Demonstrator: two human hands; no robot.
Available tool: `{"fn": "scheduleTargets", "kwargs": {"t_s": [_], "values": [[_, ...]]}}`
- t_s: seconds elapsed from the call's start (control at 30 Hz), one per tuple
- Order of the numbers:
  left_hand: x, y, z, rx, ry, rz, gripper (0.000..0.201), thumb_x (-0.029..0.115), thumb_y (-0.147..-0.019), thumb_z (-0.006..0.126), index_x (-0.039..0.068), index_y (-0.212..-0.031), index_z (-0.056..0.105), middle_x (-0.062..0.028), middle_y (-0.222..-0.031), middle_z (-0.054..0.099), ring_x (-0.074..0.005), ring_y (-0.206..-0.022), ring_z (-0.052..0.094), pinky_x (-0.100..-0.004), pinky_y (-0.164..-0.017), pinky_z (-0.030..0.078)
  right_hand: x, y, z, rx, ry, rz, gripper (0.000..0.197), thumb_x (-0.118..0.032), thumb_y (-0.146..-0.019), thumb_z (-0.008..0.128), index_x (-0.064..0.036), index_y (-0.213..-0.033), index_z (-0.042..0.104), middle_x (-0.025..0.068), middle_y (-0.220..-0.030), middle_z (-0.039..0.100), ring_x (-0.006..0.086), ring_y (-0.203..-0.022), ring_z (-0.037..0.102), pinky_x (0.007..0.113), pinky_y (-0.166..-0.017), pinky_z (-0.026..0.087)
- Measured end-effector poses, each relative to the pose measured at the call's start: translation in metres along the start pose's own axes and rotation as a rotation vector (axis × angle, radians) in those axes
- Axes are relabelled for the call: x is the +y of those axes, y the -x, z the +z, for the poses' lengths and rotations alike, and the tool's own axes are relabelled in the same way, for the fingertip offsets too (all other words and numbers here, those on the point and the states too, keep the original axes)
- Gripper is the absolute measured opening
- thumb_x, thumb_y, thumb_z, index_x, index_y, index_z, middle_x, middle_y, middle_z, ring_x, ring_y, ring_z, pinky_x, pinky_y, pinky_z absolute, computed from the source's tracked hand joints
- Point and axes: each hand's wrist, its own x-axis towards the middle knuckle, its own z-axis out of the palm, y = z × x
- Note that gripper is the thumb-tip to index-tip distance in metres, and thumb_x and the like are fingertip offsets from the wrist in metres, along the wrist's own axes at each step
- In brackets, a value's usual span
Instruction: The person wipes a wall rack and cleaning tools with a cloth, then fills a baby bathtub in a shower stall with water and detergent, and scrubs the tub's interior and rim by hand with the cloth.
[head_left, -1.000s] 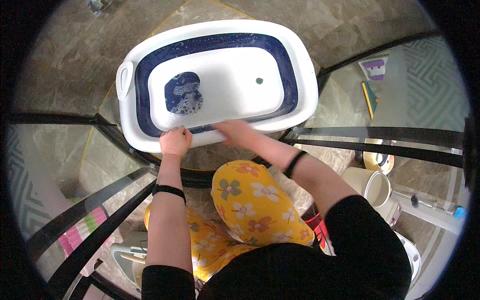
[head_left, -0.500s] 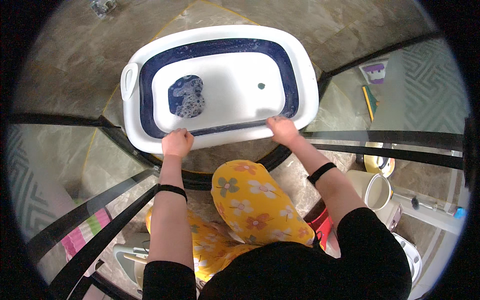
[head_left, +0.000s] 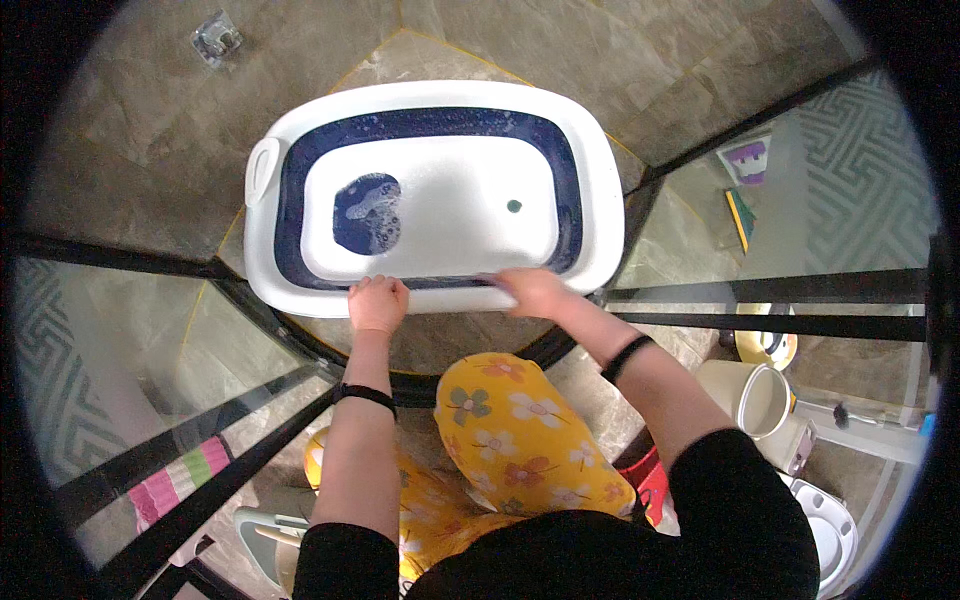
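Observation:
A white oval basin [head_left: 440, 95] with a dark blue inner wall stands on the floor in front of me. On its white bottom are a dark blue patch [head_left: 350, 234] partly covered with suds and a small dark green plug-like disc [head_left: 514, 206] at the right. My left hand [head_left: 378, 303] is closed over the near rim. On the same rim, further right, my right hand [head_left: 535, 291] lies with its fingers pointing left; they are blurred, so their grip cannot be made out.
A curved black-framed enclosure sill [head_left: 400, 385] runs between the basin and my knees, with glass panels either side. A clear object [head_left: 216, 38] lies at the far left. Right are a yellow-edged squeegee-like tool [head_left: 740, 218] and a cream bin [head_left: 742, 395]; left, a striped cloth [head_left: 178, 483].
My right hand has slid left along the near rim, toward my left hand. My left hand keeps its hold. The suds on the blue patch have shifted and thinned. The whole view has shifted slightly.

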Motion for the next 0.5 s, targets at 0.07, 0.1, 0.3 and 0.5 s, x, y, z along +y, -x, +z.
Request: {"fn": "scheduleTargets", "kwargs": {"t_s": [0.07,0.1,0.3,0.5], "values": [[-0.003,-0.008,0.001,0.008,0.019,-0.026,0.035,0.029,-0.085,0.041,0.008,-0.071,0.065,-0.0078,-0.081,0.063,-0.0277,-0.083,0.058,-0.0394,-0.079,0.044,0.035,0.031,0.011,0.268,0.117,0.107,0.056,-0.023,-0.059,0.074,-0.0106,-0.109,0.053,0.0119,-0.101,0.06,0.0289,-0.092,0.059,0.042,-0.078,0.048],[0.005,-0.016,-0.001,-0.012,0.062,-0.02,0.035,0.029,-0.085,0.04,0.009,-0.072,0.065,-0.0077,-0.081,0.063,-0.0275,-0.085,0.058,-0.041,-0.084,0.042,0.047,0.036,0.014,0.278,0.114,0.127,0.051,-0.025,-0.059,0.075,-0.0109,-0.103,0.054,0.0111,-0.097,0.06,0.0287,-0.091,0.06,0.041,-0.076,0.048],[-0.033,-0.047,-0.012,0.2,-0.196,-0.295,0.037,0.028,-0.086,0.04,0.007,-0.114,0.054,-0.0151,-0.127,0.046,-0.0294,-0.123,0.037,-0.0552,-0.107,0.016,-0.007,-0.01,0.012,0.16,0.01,0.173,0.043,-0.024,-0.064,0.072,-0.0091,-0.098,0.052,0.0113,-0.094,0.059,0.0304,-0.089,0.06,0.041,-0.071,0.049],[0.007,-0.053,0.011,0.386,0.247,-0.878,0.081,0.017,-0.078,0.054,0.005,-0.143,0.007,-0.028,-0.145,0.006,-0.0483,-0.133,0.007,-0.0516,-0.109,0.015,-0.069,-0.034,0.026,0.163,-0.142,-0.003,0.053,-0.021,-0.068,0.069,-0.0082,-0.114,0.047,0.0147,-0.1,0.057,0.0342,-0.093,0.058,0.044,-0.077,0.048]]}}
